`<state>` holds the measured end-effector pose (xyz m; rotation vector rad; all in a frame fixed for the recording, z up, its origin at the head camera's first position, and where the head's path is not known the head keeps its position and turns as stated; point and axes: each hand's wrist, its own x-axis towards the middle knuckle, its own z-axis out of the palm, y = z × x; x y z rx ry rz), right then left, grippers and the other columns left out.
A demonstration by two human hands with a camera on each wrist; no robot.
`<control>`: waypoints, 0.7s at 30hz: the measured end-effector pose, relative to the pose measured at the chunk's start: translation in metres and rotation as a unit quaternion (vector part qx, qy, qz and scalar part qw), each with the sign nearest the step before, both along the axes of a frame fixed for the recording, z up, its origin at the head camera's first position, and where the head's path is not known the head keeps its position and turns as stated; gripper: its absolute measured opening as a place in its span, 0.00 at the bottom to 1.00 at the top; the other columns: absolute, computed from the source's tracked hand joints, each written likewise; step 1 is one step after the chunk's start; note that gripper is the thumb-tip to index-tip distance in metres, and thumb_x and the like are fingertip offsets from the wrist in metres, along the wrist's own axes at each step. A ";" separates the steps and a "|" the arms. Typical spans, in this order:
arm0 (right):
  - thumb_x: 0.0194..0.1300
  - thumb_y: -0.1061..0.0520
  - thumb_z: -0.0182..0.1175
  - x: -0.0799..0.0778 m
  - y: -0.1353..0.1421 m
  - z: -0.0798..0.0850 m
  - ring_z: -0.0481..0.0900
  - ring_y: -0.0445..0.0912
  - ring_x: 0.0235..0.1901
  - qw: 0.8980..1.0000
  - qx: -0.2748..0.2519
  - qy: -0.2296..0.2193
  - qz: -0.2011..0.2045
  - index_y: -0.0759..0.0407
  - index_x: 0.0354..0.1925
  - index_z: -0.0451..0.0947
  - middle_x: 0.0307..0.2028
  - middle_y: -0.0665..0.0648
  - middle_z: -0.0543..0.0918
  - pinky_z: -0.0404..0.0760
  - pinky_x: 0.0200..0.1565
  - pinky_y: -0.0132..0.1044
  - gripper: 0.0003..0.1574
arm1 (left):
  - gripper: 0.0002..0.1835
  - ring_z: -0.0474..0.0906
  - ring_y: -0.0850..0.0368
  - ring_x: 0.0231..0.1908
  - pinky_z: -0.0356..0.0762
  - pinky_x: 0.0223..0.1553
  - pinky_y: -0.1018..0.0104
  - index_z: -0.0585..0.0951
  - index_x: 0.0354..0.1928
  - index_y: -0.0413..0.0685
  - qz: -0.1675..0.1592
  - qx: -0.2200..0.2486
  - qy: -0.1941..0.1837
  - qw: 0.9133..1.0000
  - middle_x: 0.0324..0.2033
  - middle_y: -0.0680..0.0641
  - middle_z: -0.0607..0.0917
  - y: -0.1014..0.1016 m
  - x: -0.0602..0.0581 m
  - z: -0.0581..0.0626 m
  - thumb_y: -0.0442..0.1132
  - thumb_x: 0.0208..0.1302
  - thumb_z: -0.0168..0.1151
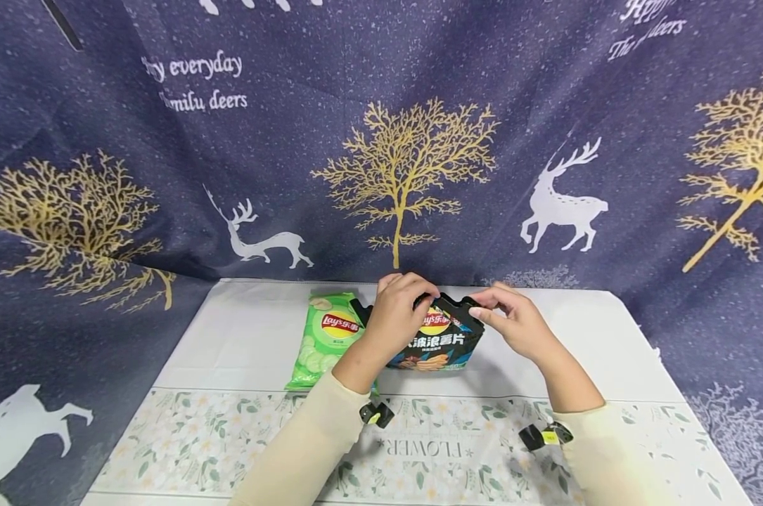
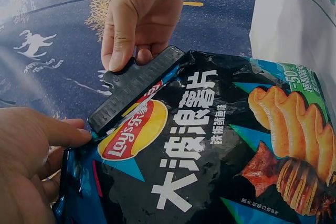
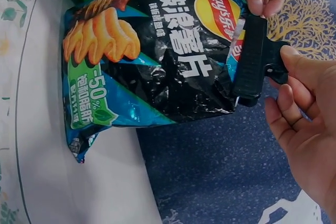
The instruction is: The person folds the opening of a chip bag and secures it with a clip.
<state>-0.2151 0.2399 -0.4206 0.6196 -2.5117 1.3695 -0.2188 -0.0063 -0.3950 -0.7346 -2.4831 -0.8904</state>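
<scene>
A black bag of Lay's potato chips [image 1: 443, 355] stands slightly tilted on the table, its printed front toward me. Along its top edge sits a black bag clip [image 3: 250, 61], covering part of the fold. My right hand [image 1: 514, 323] pinches the clip's handle between thumb and fingers. At the bag's upper left corner, my left hand [image 1: 394, 316] pinches the edge, some fingers hidden behind it in the left wrist view. A green bag of Lay's potato chips [image 1: 321, 351] lies to the left, partly behind my left forearm. A black strip [image 1: 359, 310] shows at its upper right.
The white table [image 1: 248, 337] has a floral printed band [image 1: 229, 443] across its near part. Behind its far edge hangs a dark blue curtain [image 1: 280, 161] with deer and trees. Black wrist devices [image 1: 381, 414] sit at both sleeves.
</scene>
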 end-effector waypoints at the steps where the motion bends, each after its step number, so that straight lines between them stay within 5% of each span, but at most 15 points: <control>1: 0.70 0.59 0.64 0.000 0.000 0.000 0.75 0.37 0.42 1.000 0.001 -0.005 -0.002 0.56 0.49 0.86 0.42 0.54 0.85 0.76 0.41 0.31 0.11 | 0.06 0.82 0.60 0.48 0.63 0.72 0.50 0.87 0.42 0.58 0.001 0.000 0.000 1.000 0.43 0.58 0.87 0.000 0.000 0.000 0.39 0.71 0.64; 3: 0.70 0.58 0.64 0.000 -0.001 -0.001 0.76 0.39 0.53 1.000 0.004 -0.012 -0.003 0.56 0.50 0.86 0.44 0.56 0.87 0.80 0.53 0.36 0.11 | 0.06 0.82 0.59 0.48 0.63 0.72 0.50 0.87 0.42 0.58 0.000 0.001 0.001 1.000 0.43 0.57 0.87 0.000 0.000 0.000 0.39 0.71 0.64; 6: 0.71 0.57 0.63 -0.001 -0.001 -0.002 0.70 0.42 0.67 1.000 0.006 -0.020 -0.008 0.56 0.50 0.85 0.46 0.56 0.88 0.73 0.69 0.45 0.11 | 0.06 0.82 0.59 0.48 0.63 0.72 0.50 0.87 0.42 0.58 -0.001 0.001 0.000 1.000 0.43 0.57 0.86 0.000 0.000 0.000 0.39 0.71 0.63; 10: 0.70 0.60 0.63 -0.002 -0.002 -0.005 0.77 0.39 0.56 1.000 -0.006 -0.010 0.002 0.57 0.49 0.85 0.45 0.57 0.87 0.74 0.66 0.34 0.11 | 0.06 0.82 0.60 0.47 0.62 0.72 0.50 0.87 0.43 0.58 -0.001 0.002 -0.004 1.000 0.43 0.57 0.86 0.000 -0.001 -0.001 0.39 0.71 0.63; 13: 0.69 0.62 0.64 -0.002 -0.003 -0.006 0.79 0.35 0.44 1.000 -0.020 0.002 0.009 0.57 0.49 0.85 0.44 0.57 0.86 0.75 0.54 0.23 0.11 | 0.06 0.82 0.60 0.47 0.63 0.72 0.50 0.87 0.42 0.58 -0.002 0.003 -0.002 1.000 0.43 0.57 0.86 0.000 -0.001 -0.001 0.39 0.71 0.64; 21: 0.68 0.64 0.64 0.000 -0.005 -0.010 0.80 0.34 0.42 0.999 -0.037 0.004 0.007 0.57 0.50 0.85 0.41 0.55 0.84 0.76 0.52 0.22 0.12 | 0.05 0.82 0.60 0.47 0.63 0.71 0.50 0.87 0.42 0.58 -0.003 0.004 0.003 1.000 0.42 0.57 0.86 0.000 -0.002 -0.002 0.39 0.71 0.64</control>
